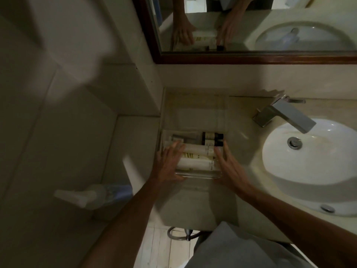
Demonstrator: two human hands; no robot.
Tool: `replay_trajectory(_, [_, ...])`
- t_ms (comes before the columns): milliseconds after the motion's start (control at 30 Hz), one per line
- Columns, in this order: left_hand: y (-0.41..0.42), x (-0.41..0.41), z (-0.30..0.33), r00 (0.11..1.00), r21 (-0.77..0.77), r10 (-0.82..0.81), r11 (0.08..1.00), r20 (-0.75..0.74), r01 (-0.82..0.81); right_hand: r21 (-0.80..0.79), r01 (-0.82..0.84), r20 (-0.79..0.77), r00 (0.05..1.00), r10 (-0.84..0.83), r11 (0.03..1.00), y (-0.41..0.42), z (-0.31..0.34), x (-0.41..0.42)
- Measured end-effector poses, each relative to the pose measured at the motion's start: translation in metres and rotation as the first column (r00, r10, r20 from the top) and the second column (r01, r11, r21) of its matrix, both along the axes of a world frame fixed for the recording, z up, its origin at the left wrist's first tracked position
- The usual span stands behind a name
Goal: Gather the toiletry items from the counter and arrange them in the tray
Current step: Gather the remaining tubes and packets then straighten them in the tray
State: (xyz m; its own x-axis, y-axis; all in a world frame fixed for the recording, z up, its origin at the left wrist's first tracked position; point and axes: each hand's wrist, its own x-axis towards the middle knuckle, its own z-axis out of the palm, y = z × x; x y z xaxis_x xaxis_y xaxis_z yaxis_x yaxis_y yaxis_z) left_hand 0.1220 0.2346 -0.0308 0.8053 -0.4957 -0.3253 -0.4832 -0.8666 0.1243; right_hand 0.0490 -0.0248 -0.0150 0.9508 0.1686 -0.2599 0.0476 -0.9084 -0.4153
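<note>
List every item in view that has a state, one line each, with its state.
clear tray: on counter, holding toiletries
white tubes: lying flat, side by side in tray
dark bottles: lying flat, at tray's far end
left hand: open, fingers on the tubes' left ends
right hand: open, at tray's right side
faucet: no water running
sink: no water in it

A bathroom is shown. A white oval sink (316,159) is set into a beige stone tabletop (245,120), a chrome tap (286,115) is mounted behind the sink, a wood-framed mirror (251,26) is hung above it, and tiled walls (77,113) are seen left of it.
</note>
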Motion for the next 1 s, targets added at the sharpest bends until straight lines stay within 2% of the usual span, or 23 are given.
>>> replay_trajectory(233, [-0.004, 0.011, 0.003, 0.997, -0.087, 0.072, 0.993, -0.034, -0.075, 0.023, 0.017, 0.014, 1.0, -0.018, 1.0, -0.008, -0.002, 0.017])
replay_trajectory(433, [0.001, 0.007, 0.007, 0.982, -0.168, 0.149, 0.977, 0.118, -0.129, -0.101, 0.06, 0.116, 0.992, -0.048, 0.993, -0.004, -0.001, 0.02])
replay_trajectory(567, [0.004, 0.0, 0.005, 0.962, -0.264, 0.123, 0.963, 0.243, -0.056, -0.083, 0.056, 0.214, 0.976, -0.037, 0.995, -0.005, 0.002, 0.023])
replay_trajectory(633, [-0.002, 0.002, 0.006, 0.956, -0.275, 0.088, 0.961, 0.279, -0.008, -0.126, 0.011, 0.246, 0.969, 0.021, 0.992, -0.007, 0.002, 0.027])
replay_trajectory(733, [-0.01, 0.012, 0.006, 0.959, -0.272, 0.074, 0.962, 0.275, 0.003, -0.207, -0.041, 0.26, 0.961, 0.096, 0.977, -0.012, 0.001, 0.04])
replay_trajectory(867, [-0.015, 0.027, 0.005, 0.956, -0.27, 0.098, 0.963, 0.275, -0.021, -0.265, -0.04, 0.254, 0.961, 0.11, 0.964, -0.016, 0.005, 0.057])
replay_trajectory(1000, [-0.017, 0.04, 0.007, 0.933, -0.279, 0.093, 0.96, 0.347, 0.008, -0.269, -0.023, 0.262, 0.96, 0.097, 0.963, -0.016, 0.009, 0.068])
